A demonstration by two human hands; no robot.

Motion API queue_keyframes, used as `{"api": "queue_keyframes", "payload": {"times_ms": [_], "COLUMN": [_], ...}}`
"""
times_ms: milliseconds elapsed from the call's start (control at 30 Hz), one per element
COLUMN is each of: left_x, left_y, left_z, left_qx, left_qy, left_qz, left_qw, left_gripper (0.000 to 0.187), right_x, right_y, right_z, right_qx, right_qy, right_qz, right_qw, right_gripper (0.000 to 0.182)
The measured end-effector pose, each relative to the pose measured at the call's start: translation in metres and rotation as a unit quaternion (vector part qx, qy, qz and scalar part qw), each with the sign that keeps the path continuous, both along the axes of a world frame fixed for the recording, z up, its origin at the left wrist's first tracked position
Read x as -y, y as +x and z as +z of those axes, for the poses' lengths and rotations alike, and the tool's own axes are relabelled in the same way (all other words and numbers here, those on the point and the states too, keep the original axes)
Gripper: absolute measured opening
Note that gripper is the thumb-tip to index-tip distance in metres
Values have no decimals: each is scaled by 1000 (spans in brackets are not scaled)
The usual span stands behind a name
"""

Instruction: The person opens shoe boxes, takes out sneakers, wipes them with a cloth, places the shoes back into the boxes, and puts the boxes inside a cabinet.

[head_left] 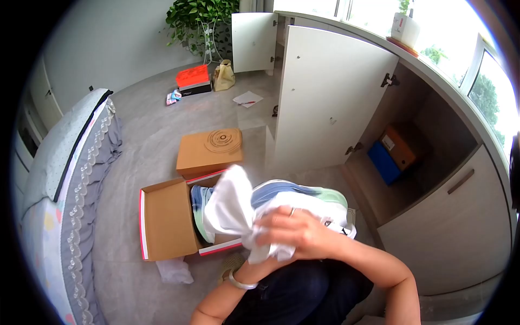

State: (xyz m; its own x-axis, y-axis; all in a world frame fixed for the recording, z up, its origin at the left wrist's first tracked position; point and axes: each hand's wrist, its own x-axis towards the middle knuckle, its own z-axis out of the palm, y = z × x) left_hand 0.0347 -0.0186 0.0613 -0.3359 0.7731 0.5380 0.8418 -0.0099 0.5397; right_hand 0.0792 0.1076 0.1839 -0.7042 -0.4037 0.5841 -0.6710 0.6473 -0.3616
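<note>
A thin white wrapping [232, 203], paper or plastic, is bunched up in front of me. My right hand [295, 233], with a ring on one finger, is closed around its gathered part. Below it, my left hand [271, 264] also grips the bunched material, its fingers mostly hidden; a pale bangle circles that wrist. Just beyond my right hand lies a blue and light-green shoe [330, 196], partly covered by white material with black marks. A matching shoe [201, 211] sits in an open cardboard shoebox [169, 219] with red-and-white edges.
A closed brown box [208, 151] stands behind the shoebox. White crumpled plastic [174, 271] lies on the floor. To the right, a cabinet door [330, 97] stands open, with boxes [398, 146] inside. A bed [70, 206] lines the left. An orange-lidded box [193, 78] lies farther back.
</note>
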Motion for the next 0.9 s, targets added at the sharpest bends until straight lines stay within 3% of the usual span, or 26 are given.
{"api": "queue_keyframes", "payload": {"times_ms": [67, 100, 167, 200, 233, 300, 333, 367, 400, 433, 500, 533, 567, 600, 633, 667, 733, 767, 833, 867, 900], "left_x": [-3, -8, -13, -16, -20, -25, -24, -23, -31, -40, -57, -60, -53, -57, -58, -57, -59, -59, -56, -56, -52], "left_y": [-10, -5, -8, -11, -14, -23, -26, -30, -41, -59, -89, -96, -89, -88, -87, -87, -84, -78, -57, -44, -39], "left_z": [20, 55, 58, 60, 63, 73, 79, 85, 81, 61, 14, 1, 28, 11, 1, -9, -10, -6, -8, -16, -32], "left_qx": [-171, -67, -75, -117, -158, -212, 138, 476, 545, 458, 238, 161, 161, 110, 113, 257, 539, 541, 484, 448, 372], "left_qy": [-143, -177, -131, -145, -160, -103, -139, -73, -33, -42, -73, -97, -180, -214, -218, -213, -156, -161, -265, -217, -258], "left_qz": [-41, -43, -59, -85, -114, -119, -156, -122, -109, -122, -135, -139, -115, -155, -159, -212, -266, -266, -298, -346, -333], "left_qw": [974, 981, 987, 979, 968, 965, 968, 868, 831, 879, 959, 972, 964, 958, 956, 918, 784, 781, 779, 795, 827], "left_gripper": [28, 25, 24, 26, 28, 31, 34, 38, 40, 41, 44, 46, 41, 44, 44, 47, 59, 59, 63, 66, 65], "right_x": [-18, -27, -53, -60, -72, -92, -96, -100, -129, -113, -108, -111, -114, -113, -111, -109, -103, -102, -94, -95, -100], "right_y": [-12, -16, -29, -35, -37, -42, -38, -34, -39, -27, -10, -2, 7, 19, 30, 41, 59, 68, 74, 74, 72], "right_z": [9, 24, 41, 46, 62, 75, 78, 80, 38, 59, 34, 13, -11, -30, -47, -63, -85, -100, -105, -114, -127], "right_qx": [-29, -41, 16, 95, 209, 320, 360, 398, 347, 367, 303, 278, 252, 257, 262, 280, 316, 320, 407, 388, 368], "right_qy": [-16, -24, -102, -223, -273, -335, -345, -355, -352, -353, -403, -439, -454, -459, -464, -459, -447, -323, -283, -254, -224], "right_qz": [-89, -140, -169, -153, -132, -47, -50, -53, -136, -73, -102, -121, -161, -181, -201, -206, -180, -188, -101, -130, -158], "right_qw": [995, 989, 980, 958, 930, 885, 865, 844, 858, 858, 858, 846, 839, 831, 822, 818, 817, 870, 863, 876, 888], "right_gripper": [39, 38, 34, 28, 30, 32, 34, 37, 39, 41, 42, 41, 41, 39, 36, 35, 30, 32, 36, 37, 38]}}
